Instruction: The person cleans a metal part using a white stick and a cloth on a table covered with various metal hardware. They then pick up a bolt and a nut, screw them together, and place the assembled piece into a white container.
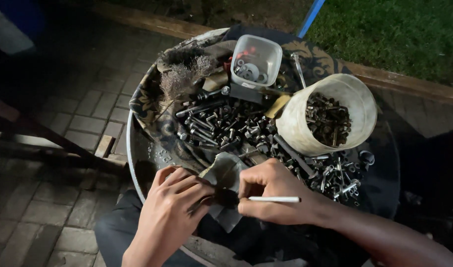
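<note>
My left hand (169, 207) is closed around a small dark metal part, pressed against a grey rag (225, 174) at the near edge of a round metal tray (132, 148). My right hand (276, 193) grips a thin white stick-like tool (275, 199), its tip hidden between my two hands. Both hands meet over the rag. Behind them, a heap of bolts and nuts (221, 126) covers the tray.
A tilted white bucket (352, 94) holds dark rusty bolts. A clear square tub (256, 59) with washers stands at the back, with a wire brush (184, 76) to its left. A patterned cloth (147, 99) lines the tray. Brick paving lies left, grass far right.
</note>
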